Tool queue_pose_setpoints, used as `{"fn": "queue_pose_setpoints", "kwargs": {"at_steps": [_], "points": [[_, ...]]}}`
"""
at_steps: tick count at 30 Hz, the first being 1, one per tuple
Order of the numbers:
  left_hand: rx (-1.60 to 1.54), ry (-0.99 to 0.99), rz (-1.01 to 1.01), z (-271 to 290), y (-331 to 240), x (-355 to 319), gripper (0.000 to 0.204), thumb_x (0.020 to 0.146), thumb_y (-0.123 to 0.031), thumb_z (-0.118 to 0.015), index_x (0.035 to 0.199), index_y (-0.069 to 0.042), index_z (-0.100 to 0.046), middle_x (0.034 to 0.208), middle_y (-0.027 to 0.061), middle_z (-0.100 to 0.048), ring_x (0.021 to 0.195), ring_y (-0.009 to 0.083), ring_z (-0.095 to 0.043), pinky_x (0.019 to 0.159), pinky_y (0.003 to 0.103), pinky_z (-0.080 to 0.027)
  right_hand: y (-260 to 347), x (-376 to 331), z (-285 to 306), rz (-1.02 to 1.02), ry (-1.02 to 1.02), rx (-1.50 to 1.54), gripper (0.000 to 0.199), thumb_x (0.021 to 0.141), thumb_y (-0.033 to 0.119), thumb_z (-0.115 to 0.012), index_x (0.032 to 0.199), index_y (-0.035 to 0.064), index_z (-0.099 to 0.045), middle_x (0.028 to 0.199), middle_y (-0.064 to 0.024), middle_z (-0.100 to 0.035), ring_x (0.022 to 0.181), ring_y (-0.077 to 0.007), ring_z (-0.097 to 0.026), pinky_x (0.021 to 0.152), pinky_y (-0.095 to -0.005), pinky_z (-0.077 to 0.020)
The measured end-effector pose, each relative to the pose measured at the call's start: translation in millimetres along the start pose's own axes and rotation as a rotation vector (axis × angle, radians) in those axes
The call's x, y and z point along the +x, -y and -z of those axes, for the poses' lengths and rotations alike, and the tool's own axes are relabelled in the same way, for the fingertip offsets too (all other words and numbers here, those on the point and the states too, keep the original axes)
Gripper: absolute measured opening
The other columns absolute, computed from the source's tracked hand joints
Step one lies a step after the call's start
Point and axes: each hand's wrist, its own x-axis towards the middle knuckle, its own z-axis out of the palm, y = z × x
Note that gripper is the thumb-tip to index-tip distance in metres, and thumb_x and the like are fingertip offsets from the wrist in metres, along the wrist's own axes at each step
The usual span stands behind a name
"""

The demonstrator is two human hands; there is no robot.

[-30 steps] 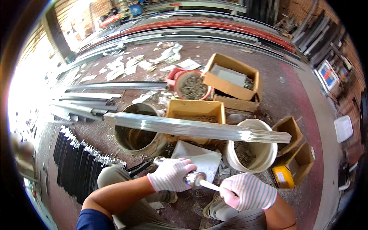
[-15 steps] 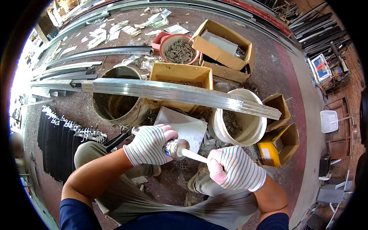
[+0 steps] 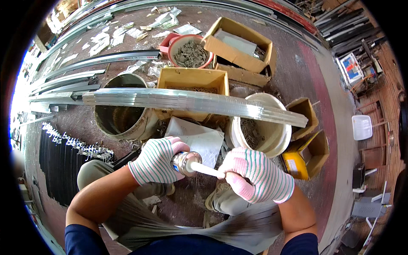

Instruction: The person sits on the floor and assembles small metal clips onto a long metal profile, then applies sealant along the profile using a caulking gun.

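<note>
My left hand (image 3: 154, 160), in a white glove with green stripes, wraps round a sealant cartridge (image 3: 182, 164) whose front end points right. From that end a white nozzle (image 3: 205, 169) slants toward my right hand (image 3: 257, 174). Gloved the same way, my right hand is closed, with thumb and forefinger at the nozzle's tip; the fingers partly hide what lies between them. Behind the left wrist a dark bar (image 3: 126, 158) shows, mostly covered. Beyond both hands, a bundle of shiny metal strips (image 3: 191, 102) lies across the buckets and a wooden box (image 3: 193, 78).
A dirty bucket (image 3: 123, 114) stands at left, a white bucket (image 3: 278, 142) at right. Cardboard boxes (image 3: 242, 46) and a red-rimmed basin of small metal parts (image 3: 190, 52) sit farther back. Black profiles (image 3: 63, 165) lie at left. A pale sheet (image 3: 193, 138) lies ahead, and a yellow box (image 3: 302, 158) at right.
Both hands and the cartridge sit slightly farther left in view, as does the whole scene. The right fingers have shifted at the nozzle, and more of its tip shows.
</note>
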Motion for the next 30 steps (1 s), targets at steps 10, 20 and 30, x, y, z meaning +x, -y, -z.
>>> {"fn": "queue_pose_setpoints", "kwargs": {"at_steps": [10, 20, 30], "points": [[-0.046, 0.009, 0.036, -12.3, 3.5, 11.3, 0.052, 0.068, -0.033, -0.093, 0.107, -0.012, -0.066, 0.091, 0.0082, -0.07, 0.08, 0.0304, -0.071, 0.072, 0.04, -0.058, -8.9, -2.9, 10.7, 0.068, -0.04, -0.156, 0.017, 0.091, 0.019, -0.071, 0.1, 0.0044, -0.068, 0.085, -0.0132, -0.064, 0.08, -0.0345, -0.062, 0.077, -0.045, -0.049], [-0.19, 0.307, 0.196, -9.2, 1.8, 15.1, 0.041, 0.072, -0.02, -0.087, 0.106, -0.006, -0.07, 0.095, 0.0094, -0.072, 0.085, 0.0238, -0.073, 0.08, 0.034, -0.057, -18.1, -16.0, 7.7, 0.089, 0.099, -0.273, 0.016, 0.087, 0.013, -0.072, 0.099, 0.0036, -0.068, 0.086, -0.0111, -0.062, 0.081, -0.0333, -0.06, 0.075, -0.0446, -0.0474], [-0.29, 0.556, 0.314, 1.0, 21.5, 11.4, 0.051, 0.067, -0.021, -0.09, 0.112, -0.006, -0.072, 0.1, 0.0071, -0.076, 0.092, 0.0179, -0.072, 0.086, 0.032, -0.057, -16.9, -4.3, -23.0, 0.085, 0.156, -0.578, 0.021, 0.097, 0.023, -0.059, 0.095, 0.005, -0.069, 0.079, -0.0114, -0.064, 0.076, -0.027, -0.066, 0.071, -0.041, -0.0518]]}}
